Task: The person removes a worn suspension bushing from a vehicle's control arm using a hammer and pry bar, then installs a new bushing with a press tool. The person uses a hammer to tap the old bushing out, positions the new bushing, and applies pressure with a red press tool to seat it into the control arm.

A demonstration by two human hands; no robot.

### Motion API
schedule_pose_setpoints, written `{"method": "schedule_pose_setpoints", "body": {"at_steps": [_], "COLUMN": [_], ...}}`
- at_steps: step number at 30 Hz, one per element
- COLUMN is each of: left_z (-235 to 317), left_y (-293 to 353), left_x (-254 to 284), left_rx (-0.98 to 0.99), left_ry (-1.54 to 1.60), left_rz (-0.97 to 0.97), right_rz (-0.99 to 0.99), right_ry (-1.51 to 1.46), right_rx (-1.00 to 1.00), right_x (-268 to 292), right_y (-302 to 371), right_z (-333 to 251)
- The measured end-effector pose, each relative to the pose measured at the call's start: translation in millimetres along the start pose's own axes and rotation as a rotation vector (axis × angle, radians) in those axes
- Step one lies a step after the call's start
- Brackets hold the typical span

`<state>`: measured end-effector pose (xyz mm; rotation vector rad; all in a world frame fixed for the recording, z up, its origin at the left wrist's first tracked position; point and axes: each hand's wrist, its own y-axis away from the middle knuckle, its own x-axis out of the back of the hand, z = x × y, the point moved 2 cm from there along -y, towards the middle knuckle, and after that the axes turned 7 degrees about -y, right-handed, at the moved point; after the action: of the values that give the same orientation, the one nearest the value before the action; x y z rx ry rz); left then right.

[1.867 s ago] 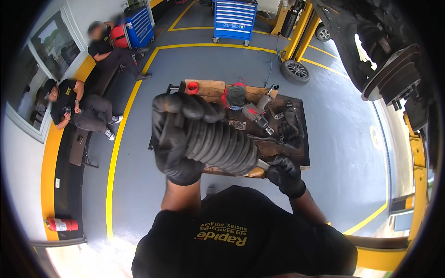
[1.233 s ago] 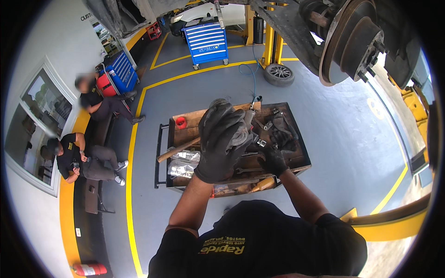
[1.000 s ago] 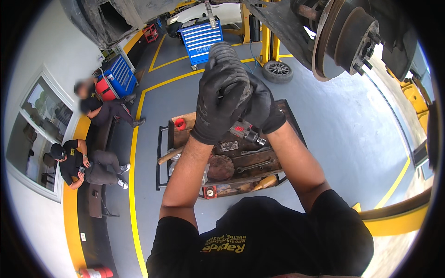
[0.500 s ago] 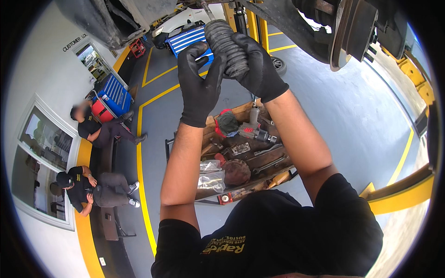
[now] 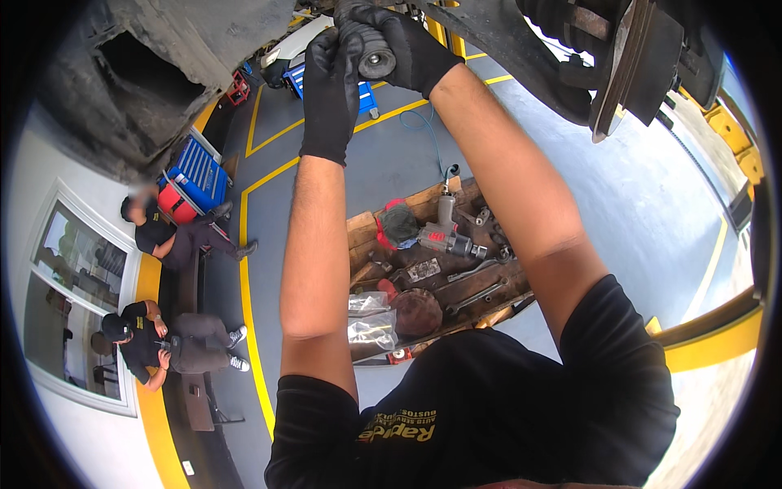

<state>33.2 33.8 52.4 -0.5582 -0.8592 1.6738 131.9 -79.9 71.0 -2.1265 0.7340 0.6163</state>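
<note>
Overhead, beneath a raised car, both my black-gloved hands grip a ribbed black rubber bellows boot [image 5: 368, 41]. My left hand [image 5: 331, 90] has its fingers closed against the boot's left side. Wrapped around the right side is my right hand [image 5: 417, 55]. The boot's round lower end faces me, with a small shiny metal tip in its centre. Its upper part runs up past the frame's top edge, so what it meets there is hidden.
Below my arms, a wooden tool tray [image 5: 360, 234] holds an impact wrench [image 5: 450, 236], wrenches and a clear plastic bag [image 5: 372, 322]. A brake disc [image 5: 623, 73] and suspension arm [image 5: 529, 53] hang at upper right. Two people sit left, near a blue tool cabinet [image 5: 200, 175].
Both my hands have moved up and slightly left with the boot, closer to the car's underside. The boot's end has tilted toward me, and my left fingers have closed in on it.
</note>
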Motion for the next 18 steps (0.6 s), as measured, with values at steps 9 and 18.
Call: {"method": "schedule_pose_setpoints", "body": {"at_steps": [9,18], "left_z": [-26.4,-4.8], "left_y": [-7.1,19.8], "left_x": [-2.9,-6.1], "left_rx": [-0.010,-0.156], "left_ry": [0.219,-0.026], "left_rz": [0.021,0.076], "right_rz": [-0.102,-0.038], "right_ry": [0.248,0.071], "right_rx": [0.259,0.121], "right_x": [4.3,-17.2], "right_y": [-13.6,34.6], "right_z": [9.8,6.9]}}
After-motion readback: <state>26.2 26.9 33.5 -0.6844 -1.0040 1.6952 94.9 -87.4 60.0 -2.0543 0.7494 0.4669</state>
